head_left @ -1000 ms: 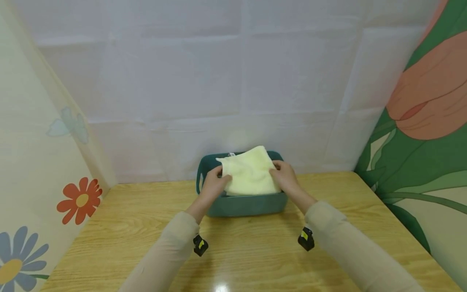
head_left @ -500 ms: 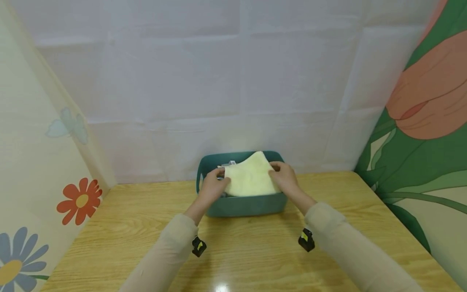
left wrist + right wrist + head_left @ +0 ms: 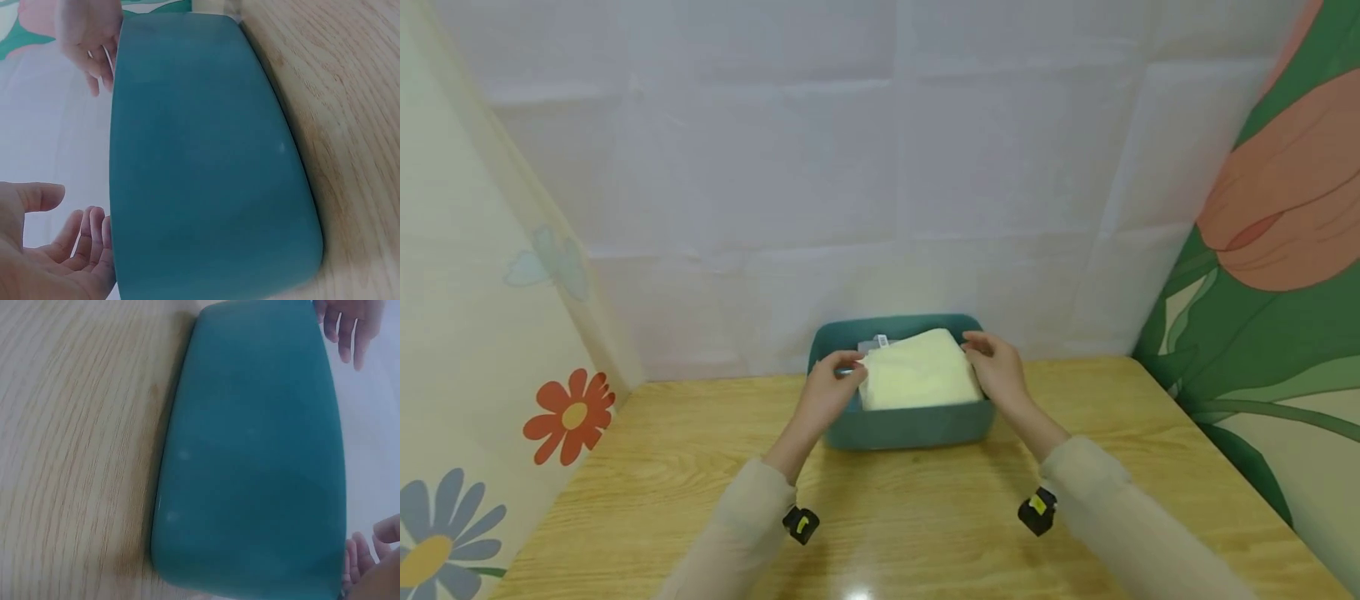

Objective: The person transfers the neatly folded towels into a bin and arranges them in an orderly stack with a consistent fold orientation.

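Note:
A folded pale-yellow towel (image 3: 921,373) lies in a teal plastic basket (image 3: 910,428) on the table. My left hand (image 3: 824,390) is at the towel's left edge, over the basket's left end. In the left wrist view, the thumb and fingers of that left hand (image 3: 53,265) stand apart with nothing between them. At the towel's right side is my right hand (image 3: 1002,375), its fingers loose and holding nothing. The right wrist view shows part of the right hand (image 3: 374,569) at the basket's rim. Both wrist views see mostly the basket's outer front wall, which hides the towel.
Behind the towel, inside the basket, a greyish item with a white tag (image 3: 882,341) shows partly. The wooden table (image 3: 700,450) ends at a white backdrop (image 3: 775,208). Flower-painted panels (image 3: 1277,350) flank both sides. Small black devices (image 3: 1037,511) sit on the wrists.
The towel has gone down into the basket and now lies flatter. Both hands have let go of its sides and drawn slightly outward. More of the greyish tagged item shows behind it.

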Demonstrator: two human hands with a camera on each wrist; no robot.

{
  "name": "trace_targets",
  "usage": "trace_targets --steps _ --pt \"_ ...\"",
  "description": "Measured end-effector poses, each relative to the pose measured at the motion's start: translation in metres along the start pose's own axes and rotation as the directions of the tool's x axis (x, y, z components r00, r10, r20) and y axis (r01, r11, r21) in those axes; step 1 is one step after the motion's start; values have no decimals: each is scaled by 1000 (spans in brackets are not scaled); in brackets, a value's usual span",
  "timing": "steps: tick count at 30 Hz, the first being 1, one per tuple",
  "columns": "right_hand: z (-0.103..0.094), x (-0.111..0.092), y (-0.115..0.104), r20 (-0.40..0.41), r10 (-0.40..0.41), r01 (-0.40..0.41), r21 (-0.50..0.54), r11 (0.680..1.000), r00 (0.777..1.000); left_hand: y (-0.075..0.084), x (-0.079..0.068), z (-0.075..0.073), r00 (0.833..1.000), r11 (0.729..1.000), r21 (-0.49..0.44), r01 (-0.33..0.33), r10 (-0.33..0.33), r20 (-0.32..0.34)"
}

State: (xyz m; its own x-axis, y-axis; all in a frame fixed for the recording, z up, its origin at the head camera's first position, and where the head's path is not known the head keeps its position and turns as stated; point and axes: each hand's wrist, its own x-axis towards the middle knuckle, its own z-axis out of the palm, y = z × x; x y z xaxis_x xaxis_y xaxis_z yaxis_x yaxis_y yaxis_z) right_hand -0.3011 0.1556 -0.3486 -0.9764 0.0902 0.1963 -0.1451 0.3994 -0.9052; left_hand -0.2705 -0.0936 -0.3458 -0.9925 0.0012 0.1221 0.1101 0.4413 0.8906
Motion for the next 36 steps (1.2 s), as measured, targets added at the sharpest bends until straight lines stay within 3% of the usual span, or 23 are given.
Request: trace_targets --steps 16,28,36 --pt "0 -21 -7 -35 -141 142 57 988 989 8 -28 1 993 993 -10 -119 119 -2" --pt "-1 -44 -6 -35 -210 212 83 974 977 -5 -56 6 988 988 21 -151 150 19" --pt "-5 -63 -1 -20 -174 175 183 967 985 -19 -76 5 988 988 23 -151 151 25"
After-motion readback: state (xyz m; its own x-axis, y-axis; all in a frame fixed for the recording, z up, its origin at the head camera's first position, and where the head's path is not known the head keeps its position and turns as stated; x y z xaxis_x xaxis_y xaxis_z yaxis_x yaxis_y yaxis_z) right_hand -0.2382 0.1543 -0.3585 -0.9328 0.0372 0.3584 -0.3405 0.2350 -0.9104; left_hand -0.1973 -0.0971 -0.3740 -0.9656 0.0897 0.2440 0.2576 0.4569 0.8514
